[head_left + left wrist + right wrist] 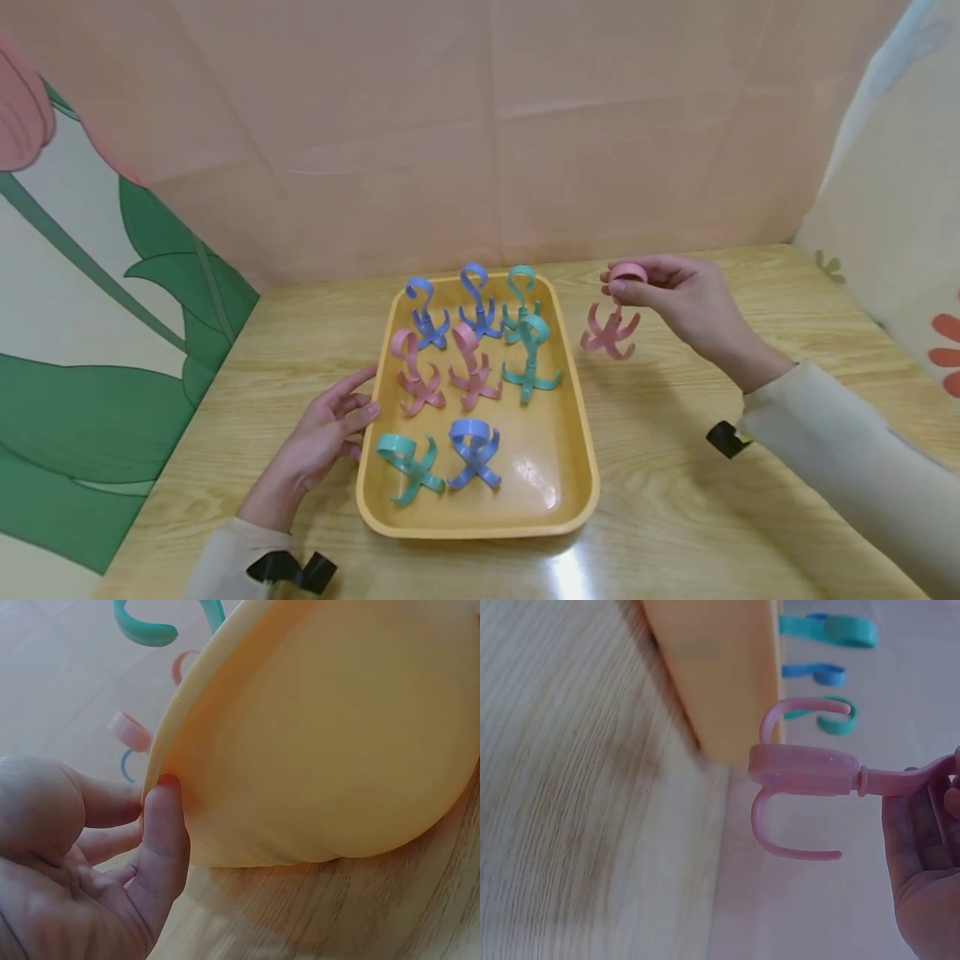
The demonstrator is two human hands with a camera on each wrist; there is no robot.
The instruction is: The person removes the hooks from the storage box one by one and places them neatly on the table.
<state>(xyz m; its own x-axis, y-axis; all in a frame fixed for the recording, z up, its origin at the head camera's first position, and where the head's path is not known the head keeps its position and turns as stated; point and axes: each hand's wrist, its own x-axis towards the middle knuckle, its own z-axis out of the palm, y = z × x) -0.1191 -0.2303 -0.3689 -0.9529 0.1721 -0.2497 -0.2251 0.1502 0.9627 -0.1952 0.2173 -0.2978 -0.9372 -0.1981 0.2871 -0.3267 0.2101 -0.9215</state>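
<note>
My right hand (690, 304) holds a pink four-pronged rotating hanger hook (609, 340) by its curved top, prongs down, above the table to the right of a yellow tray (551, 492). In the right wrist view the same pink hook (810, 769) shows side on, the hand (922, 877) at its curved end. At the tray's left side, my left hand (326, 429) pinches the rim between thumb and fingers, as the left wrist view shows of the hand (82, 862). Inside the tray stand pink hooks (472, 379), blue hooks (476, 458) and green hooks (531, 367).
The tray rests on a wood-grain table (675, 517). A pinkish cloth wall (495, 142) rises behind it, with a leaf-patterned panel (82, 400) on the left and a pale flowered panel (892, 200) on the right.
</note>
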